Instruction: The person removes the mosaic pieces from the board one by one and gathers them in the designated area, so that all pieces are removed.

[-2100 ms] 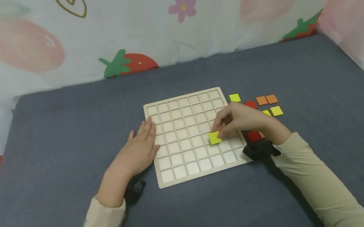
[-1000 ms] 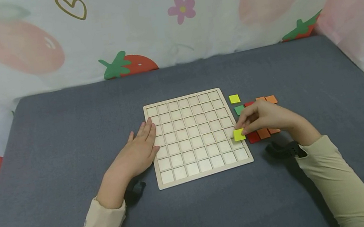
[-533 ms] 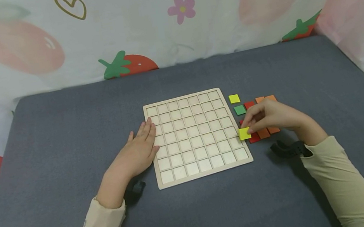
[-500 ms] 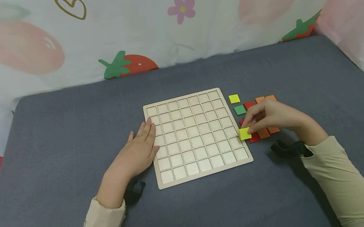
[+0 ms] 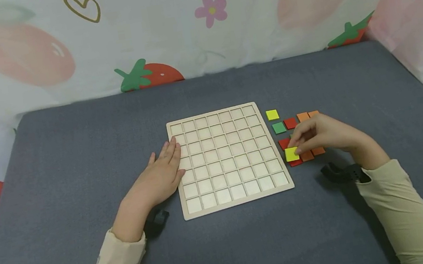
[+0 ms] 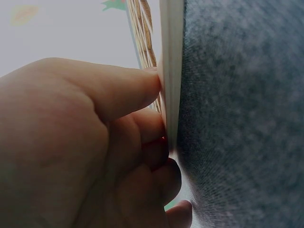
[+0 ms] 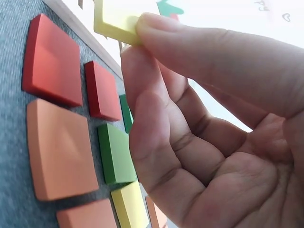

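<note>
A pale wooden grid board (image 5: 234, 203) lies on the table, its square cells bare. My left hand (image 5: 160, 171) rests flat along the board's left edge; in the left wrist view the thumb (image 6: 128, 88) touches the board's rim (image 6: 171, 71). Between thumb and fingertips my right hand (image 5: 320, 136) pinches a yellow square tile (image 5: 291, 154), held above the tiles to the right of the board. In the right wrist view that yellow tile (image 7: 116, 21) is at the top, clear of the red tile (image 7: 52, 61) and green tile (image 7: 115, 153) below.
Loose tiles lie right of the board: a yellow tile (image 5: 272, 115), a green tile (image 5: 279, 128), red tiles (image 5: 290, 123) and orange tiles (image 5: 302, 117). The right hand hides part of them. Grey cloth (image 5: 92, 131) covers the table; a printed curtain (image 5: 162, 25) hangs behind.
My right hand has carried the pinched yellow tile rightward, from over the board to over the loose tiles. The left hand has stayed on the board's edge.
</note>
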Available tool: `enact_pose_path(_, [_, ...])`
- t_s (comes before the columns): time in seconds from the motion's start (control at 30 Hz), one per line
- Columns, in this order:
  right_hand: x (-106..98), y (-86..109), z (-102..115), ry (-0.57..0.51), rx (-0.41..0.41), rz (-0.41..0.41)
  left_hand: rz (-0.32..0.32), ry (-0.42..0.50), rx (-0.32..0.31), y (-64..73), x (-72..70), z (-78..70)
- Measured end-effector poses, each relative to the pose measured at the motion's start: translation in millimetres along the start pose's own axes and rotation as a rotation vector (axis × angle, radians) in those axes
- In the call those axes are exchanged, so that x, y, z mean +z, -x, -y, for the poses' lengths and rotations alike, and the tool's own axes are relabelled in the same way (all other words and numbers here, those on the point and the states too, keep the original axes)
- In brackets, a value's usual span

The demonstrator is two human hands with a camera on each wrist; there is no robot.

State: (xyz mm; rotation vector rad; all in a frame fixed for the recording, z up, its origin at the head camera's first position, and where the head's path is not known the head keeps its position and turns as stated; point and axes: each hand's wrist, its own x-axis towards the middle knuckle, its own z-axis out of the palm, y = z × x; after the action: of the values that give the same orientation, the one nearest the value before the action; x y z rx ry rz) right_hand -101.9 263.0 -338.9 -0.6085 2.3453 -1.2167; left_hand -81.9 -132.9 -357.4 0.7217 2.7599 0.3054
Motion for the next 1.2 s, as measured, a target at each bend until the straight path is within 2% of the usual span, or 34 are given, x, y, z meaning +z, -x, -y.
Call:
enact_pose_path(0.2, [-2, 3.7, -3, 0.019, -0.014, 0.001, 0.005, 0.011, -0.003, 0.5, 0.0, -0.6])
enact_pose_path(0.53, [-6, 7.7, -6, -0.035, -0.049, 0.026, 0.004, 0.011, -0.005, 0.5, 0.9, 0.7])
enact_pose_path(1.2, [-20, 19.7, -14, -0.002, -0.009, 0.028, 0.010, 0.010, -0.004, 1.1, -0.1, -0.7])
